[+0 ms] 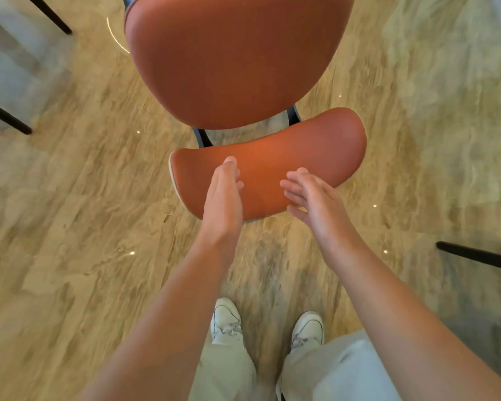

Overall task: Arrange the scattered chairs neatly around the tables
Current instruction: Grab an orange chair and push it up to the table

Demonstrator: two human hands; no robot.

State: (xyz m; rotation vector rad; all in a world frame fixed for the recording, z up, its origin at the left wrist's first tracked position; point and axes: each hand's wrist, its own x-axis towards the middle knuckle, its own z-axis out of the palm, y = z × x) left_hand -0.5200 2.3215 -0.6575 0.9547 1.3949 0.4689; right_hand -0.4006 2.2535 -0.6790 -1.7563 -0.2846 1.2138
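Observation:
An orange-brown padded chair stands right in front of me, seen from above. Its round seat point(232, 59) fills the upper middle and its curved backrest point(289, 151) lies below it, nearest to me. Dark metal struts join the two. My left hand point(224, 195) hovers over the backrest's left part, fingers stretched forward and close together. My right hand point(315, 198) is over the backrest's lower right edge with fingers spread. Neither hand grips the backrest; whether they touch it I cannot tell.
The floor point(84, 212) is glossy beige stone with small light reflections. Dark thin furniture legs point(6, 115) show at the left edge, another leg point(477, 256) at the right. My white shoes point(226, 321) and light trousers are at the bottom.

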